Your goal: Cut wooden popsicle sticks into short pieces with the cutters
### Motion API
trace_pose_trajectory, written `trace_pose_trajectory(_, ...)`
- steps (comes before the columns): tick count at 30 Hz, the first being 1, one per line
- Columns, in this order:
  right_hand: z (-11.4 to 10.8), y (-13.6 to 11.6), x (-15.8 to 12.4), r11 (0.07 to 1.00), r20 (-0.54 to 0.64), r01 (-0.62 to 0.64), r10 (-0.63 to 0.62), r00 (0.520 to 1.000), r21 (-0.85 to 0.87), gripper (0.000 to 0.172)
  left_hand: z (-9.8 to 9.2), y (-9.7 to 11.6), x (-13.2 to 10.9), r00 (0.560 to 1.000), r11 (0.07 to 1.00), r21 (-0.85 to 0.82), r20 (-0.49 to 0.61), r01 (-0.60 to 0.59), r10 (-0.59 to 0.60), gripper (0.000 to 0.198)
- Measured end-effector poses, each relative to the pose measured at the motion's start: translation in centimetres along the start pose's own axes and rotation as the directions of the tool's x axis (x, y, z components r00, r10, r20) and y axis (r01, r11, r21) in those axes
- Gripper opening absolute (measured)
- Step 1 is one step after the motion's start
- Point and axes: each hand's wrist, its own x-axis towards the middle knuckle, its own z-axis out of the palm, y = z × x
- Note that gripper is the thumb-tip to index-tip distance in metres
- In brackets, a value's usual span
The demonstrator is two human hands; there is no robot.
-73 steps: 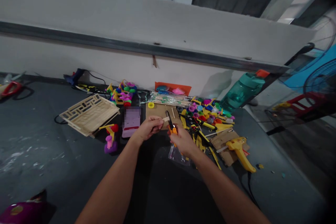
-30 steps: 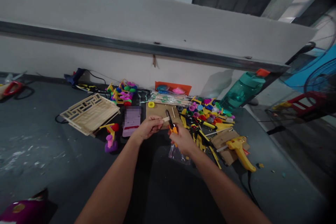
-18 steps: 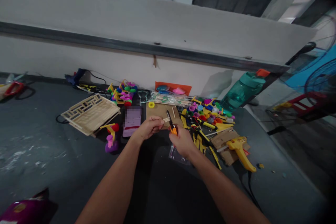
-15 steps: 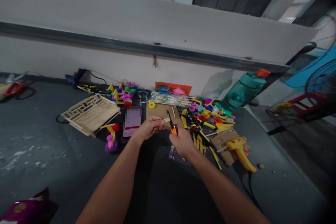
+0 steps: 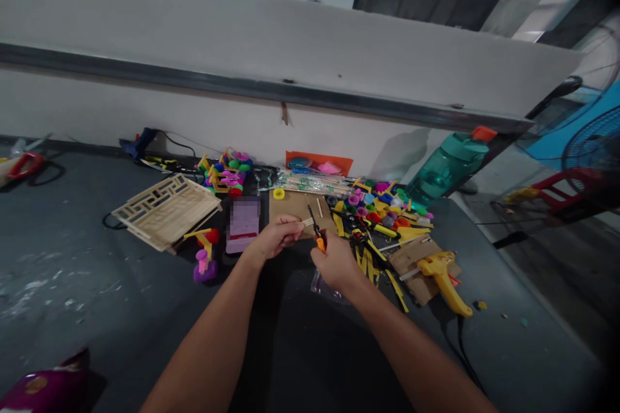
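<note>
My left hand (image 5: pixel 278 237) is closed in a pinch on short, thin wooden sticks (image 5: pixel 307 222), whose pale ends stick out to the right. Wrapped round the orange handle of a pair of scissors (image 5: pixel 317 232) is my right hand (image 5: pixel 335 259). The dark blades point up and away, just right of the stick ends; I cannot tell whether they touch. Beneath and beyond both hands lies a piece of brown cardboard (image 5: pixel 285 206) with another thin stick (image 5: pixel 320 208) on it. A phone (image 5: pixel 243 226) rests left of my left hand.
A wooden slatted frame (image 5: pixel 167 211) and a small colourful model (image 5: pixel 206 258) lie left. Bottle caps and yellow strips (image 5: pixel 371 264) crowd the right, near a yellow glue gun (image 5: pixel 444 281) and a teal bottle (image 5: pixel 448 168). Packaged sticks (image 5: pixel 314 182) lie by the wall.
Almost nothing differs. The scissors' blades have shifted very slightly left towards the stick ends, while both hands keep their hold.
</note>
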Motion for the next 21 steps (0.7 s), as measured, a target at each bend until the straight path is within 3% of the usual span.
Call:
trace_pose_trajectory(14, -0.09, 0.2, 0.22, 0.997, 0.003, -0.043, 0.043, 0.999, -0.064, 0.012, -0.21, -0.08, -0.04, 1.0, 0.997, 0.076, -0.021, 0.023, -0.021, 0.029)
trace_pose_trajectory(18, 0.21, 0.51, 0.46, 0.991, 0.043, -0.074, 0.07, 0.997, 0.113, 0.014, -0.09, 0.05, -0.08, 1.0, 0.999, 0.043, -0.019, 0.007, -0.006, 0.029)
trace_pose_trajectory(21, 0.6, 0.97, 0.71, 0.902, 0.198, -0.192, 0.122, 0.973, 0.387, 0.02, -0.16, 0.11, -0.1, 1.0, 1.0, 0.008, -0.022, -0.007, 0.007, 0.03)
